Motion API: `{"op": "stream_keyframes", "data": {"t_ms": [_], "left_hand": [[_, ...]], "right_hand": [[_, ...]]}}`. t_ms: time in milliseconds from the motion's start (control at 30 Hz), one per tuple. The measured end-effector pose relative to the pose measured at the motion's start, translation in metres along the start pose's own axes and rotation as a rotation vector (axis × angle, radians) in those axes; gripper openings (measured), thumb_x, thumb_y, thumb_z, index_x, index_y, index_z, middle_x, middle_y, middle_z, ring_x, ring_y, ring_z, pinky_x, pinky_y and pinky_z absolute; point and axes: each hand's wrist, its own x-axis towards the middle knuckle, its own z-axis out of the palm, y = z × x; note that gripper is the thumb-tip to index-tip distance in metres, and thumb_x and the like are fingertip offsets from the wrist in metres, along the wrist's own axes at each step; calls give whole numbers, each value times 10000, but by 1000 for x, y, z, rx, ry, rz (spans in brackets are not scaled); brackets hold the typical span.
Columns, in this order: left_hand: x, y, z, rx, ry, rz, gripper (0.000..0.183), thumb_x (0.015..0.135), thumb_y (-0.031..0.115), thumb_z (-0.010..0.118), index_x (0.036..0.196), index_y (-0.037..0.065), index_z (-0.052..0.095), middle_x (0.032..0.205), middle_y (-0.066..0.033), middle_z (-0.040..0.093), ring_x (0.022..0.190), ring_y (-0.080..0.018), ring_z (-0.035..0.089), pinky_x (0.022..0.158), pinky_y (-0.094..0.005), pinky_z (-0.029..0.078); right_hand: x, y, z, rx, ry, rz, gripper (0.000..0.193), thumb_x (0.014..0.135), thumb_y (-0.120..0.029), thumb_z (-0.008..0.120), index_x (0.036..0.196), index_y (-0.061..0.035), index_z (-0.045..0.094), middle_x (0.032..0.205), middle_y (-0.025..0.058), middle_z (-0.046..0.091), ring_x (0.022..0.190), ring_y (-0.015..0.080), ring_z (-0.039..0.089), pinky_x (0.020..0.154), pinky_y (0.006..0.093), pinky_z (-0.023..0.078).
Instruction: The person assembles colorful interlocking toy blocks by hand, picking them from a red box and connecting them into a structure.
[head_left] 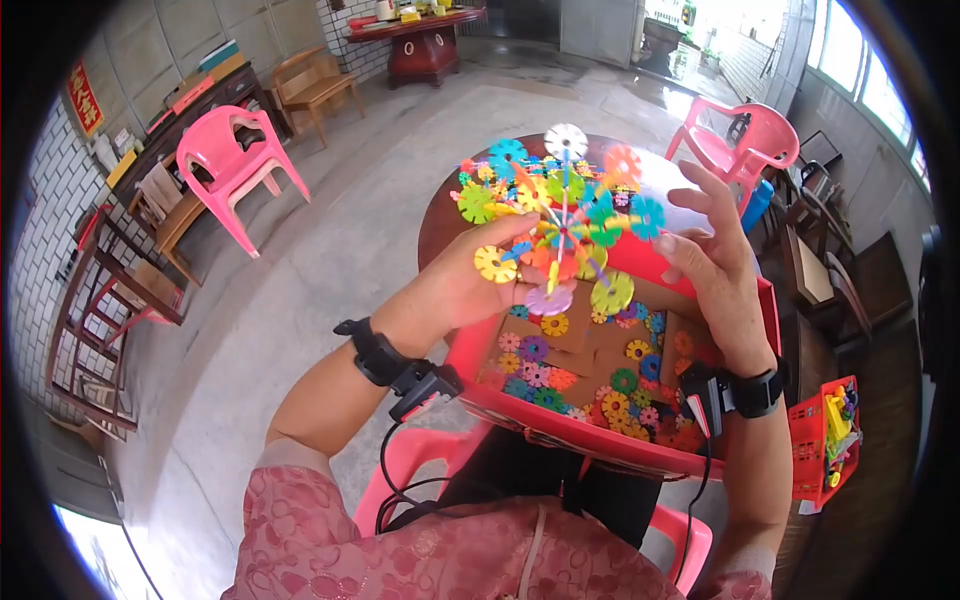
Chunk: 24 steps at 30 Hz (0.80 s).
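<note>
My left hand [462, 272] is closed around the lower left part of a star-shaped model made of interlocking plastic discs [565, 230]. Colourful notched discs form its arms: white at the top, teal at the right, yellow and purple below. Beside the teal arm, my right hand [718, 268] has its fingers spread; whether the thumb touches the disc cannot be told. Under both hands stands an open red box [610, 440] with a cardboard inside. Loose interlocking discs [625, 400] lie in it in many colours.
More discs lie behind the model on a round dark wooden table [440, 215]. A pink plastic chair [235, 165] stands to the left, another pink chair [745, 140] behind the table at right. A red basket of toys [815, 455] sits by my right forearm. Cables hang from both wrist straps.
</note>
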Motion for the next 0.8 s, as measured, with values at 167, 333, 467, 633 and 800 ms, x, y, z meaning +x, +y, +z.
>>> {"op": "stream_keyframes", "data": {"t_ms": [167,333,467,633,800], "left_hand": [[-5,1,28,135,30,-148,422,954,317,507,1280,50,480,1111,-120,627,828,-251,637,560,-279,525],[-2,14,15,285,-55,-217,512,929,481,489,1222,62,511,938,-66,635,722,-186,606,485,-253,474],[-1,13,0,174,-47,-191,554,932,505,458,1239,45,482,1063,-170,632,702,-278,660,547,-326,548],[-4,15,0,203,-275,-175,549,955,487,401,1279,45,433,1138,-196,601,806,-304,679,644,-391,578],[-4,0,3,323,-221,92,516,963,334,479,1390,83,334,1306,-181,509,1085,-338,596,869,-430,520]], "right_hand": [[-1,6,-2,351,-241,23,585,843,-58,588,1387,-102,375,1164,48,527,930,120,561,778,242,478],[1,14,5,431,-190,-128,584,809,27,619,1346,-110,434,1190,33,497,931,100,573,753,241,514],[3,22,6,265,-195,-216,341,804,28,640,1129,-49,571,1131,33,513,967,116,566,848,252,475],[8,28,3,161,-80,-256,151,818,7,644,960,-16,600,1069,38,533,954,114,552,865,243,435],[7,23,8,137,90,-364,148,806,-13,661,938,-16,594,1000,46,551,897,113,549,806,242,437]]}}
